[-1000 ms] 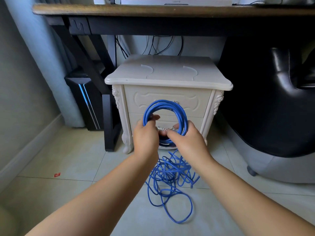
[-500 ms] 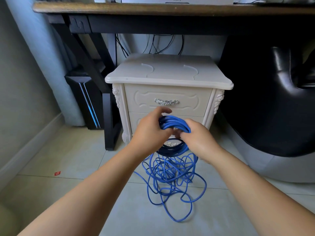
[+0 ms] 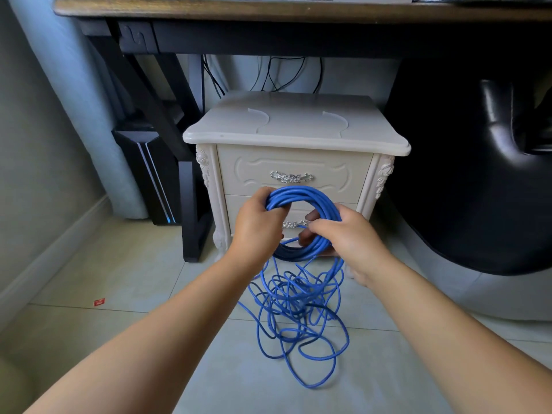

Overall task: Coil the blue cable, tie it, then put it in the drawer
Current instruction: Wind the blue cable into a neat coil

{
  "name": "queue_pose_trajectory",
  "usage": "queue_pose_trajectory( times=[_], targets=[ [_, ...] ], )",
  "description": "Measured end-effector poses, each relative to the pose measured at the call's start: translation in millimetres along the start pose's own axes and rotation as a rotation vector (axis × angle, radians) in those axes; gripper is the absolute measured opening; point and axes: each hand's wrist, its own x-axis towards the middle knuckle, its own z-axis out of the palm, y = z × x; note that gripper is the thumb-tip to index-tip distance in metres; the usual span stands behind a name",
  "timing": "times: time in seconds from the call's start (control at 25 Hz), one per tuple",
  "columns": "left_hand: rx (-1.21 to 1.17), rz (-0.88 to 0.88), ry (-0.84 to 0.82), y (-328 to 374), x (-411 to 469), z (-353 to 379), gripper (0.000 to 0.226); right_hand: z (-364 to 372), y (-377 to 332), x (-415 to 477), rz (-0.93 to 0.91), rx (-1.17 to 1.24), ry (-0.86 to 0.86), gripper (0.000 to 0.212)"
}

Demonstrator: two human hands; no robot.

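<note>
Pale floor tiles [image 3: 125, 264] fill the lower half of the head view. A dark-framed wooden bench [image 3: 268, 10] runs across the top at twelve o'clock. Under it stands a cream nightstand [image 3: 295, 127] with two drawers, both closed. The upper drawer [image 3: 331, 171] carries a silver handle [image 3: 291, 176]. The lower drawer [image 3: 236, 209] is partly hidden behind the hands.

At nine o'clock from the nightstand a black computer tower [image 3: 149, 171] stands against the wall. At three o'clock sits a black padded chair [image 3: 478, 174]. A small red scrap [image 3: 99, 302] lies on the tiles towards eight o'clock.

The blue cable [image 3: 301, 194] is held up in front of the lower drawer, part of it wound into a round coil of many turns. The left hand [image 3: 257, 228] grasps the coil at its ten o'clock side, fingers curled over the bundle. The right hand [image 3: 349, 234] grasps it at about four o'clock, with the thumb lying across the front and fingers reaching through the ring behind.

From the coil's six o'clock edge the uncoiled remainder drops to the floor. There it lies in a loose tangle of loops [image 3: 298, 309] between the two forearms.
</note>
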Motion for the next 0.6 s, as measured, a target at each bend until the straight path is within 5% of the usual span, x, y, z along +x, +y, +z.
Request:
queue_pose_trajectory(
  times=[0.28,0.4,0.6],
  targets=[
    [-0.727,-0.502,0.078,1.8,-2.2,5.1,0.012,17.4,3.5,-5.4,0.092,0.589,-0.165,0.02],
    [-0.696,-0.545,-0.108,-0.2,-9.5,6.0,0.013,16.6,3.3,-3.1,0.12,0.624,-0.059,0.022],
    [-0.381,-0.278,-0.244,1.2,-2.5,-9.2,0.014,2.6,-0.5,5.5,0.049,0.338,-0.026,0.02]
  ],
)
